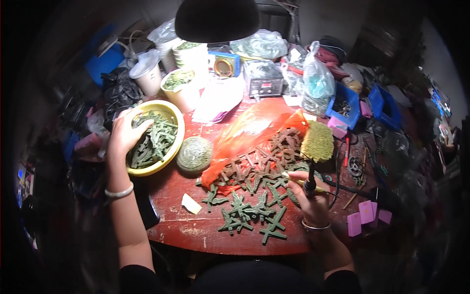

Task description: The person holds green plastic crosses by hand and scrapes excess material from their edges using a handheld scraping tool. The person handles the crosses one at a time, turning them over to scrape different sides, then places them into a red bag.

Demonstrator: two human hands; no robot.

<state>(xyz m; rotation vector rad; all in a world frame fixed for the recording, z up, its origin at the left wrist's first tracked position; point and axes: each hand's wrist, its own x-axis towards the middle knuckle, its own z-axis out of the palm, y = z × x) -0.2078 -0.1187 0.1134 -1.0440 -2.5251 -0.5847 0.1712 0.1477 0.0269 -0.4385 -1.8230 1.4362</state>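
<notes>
My left hand reaches into a yellow bowl of green wax-like branched pieces, its fingers curled among them; what they hold, if anything, is hidden. My right hand grips a black pen-like tool with a cord, and a small pale tip shows by its fingers. Beside that hand lie green cross-shaped pieces and a pile of brown pieces on an open red plastic bag. A round grey-green pad sits beside the bowl, and a yellow-green bristly block stands above my right hand.
The worn red table holds white tubs, a box-shaped device, bagged items and blue bins at the back. Pink blocks, cords and thin tools lie at right, a phone at left, a lamp overhead.
</notes>
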